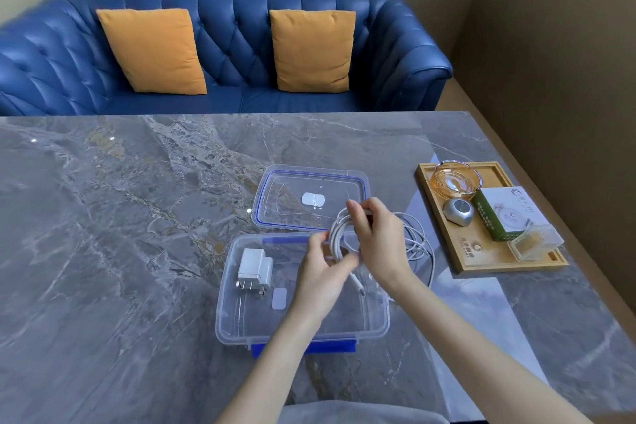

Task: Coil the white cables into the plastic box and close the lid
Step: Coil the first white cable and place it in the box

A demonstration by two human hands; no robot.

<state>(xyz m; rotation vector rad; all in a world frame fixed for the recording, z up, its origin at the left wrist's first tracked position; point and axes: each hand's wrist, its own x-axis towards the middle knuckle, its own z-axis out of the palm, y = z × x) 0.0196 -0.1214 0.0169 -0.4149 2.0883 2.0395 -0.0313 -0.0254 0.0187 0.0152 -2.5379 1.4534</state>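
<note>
A clear plastic box (241, 330) with blue clips stands open on the marble table, with a white charger plug (254, 267) lying in its left part. Its clear lid (275, 189) with a blue seal lies flat just behind it. Above the box's right side both hands hold a partly coiled white cable (335, 234). My left hand (321, 272) grips the loops from below. My right hand (373, 234) pinches the cable at the top of the coil. A loose white cable (418, 241) trails on the table to the right of the box.
A wooden tray (478, 258) at the right holds a glass ashtray (456, 181), a small grey device (459, 212), a green-and-white carton (506, 213) and a small clear case (535, 241). A blue sofa (241, 55) with two orange cushions stands behind the table.
</note>
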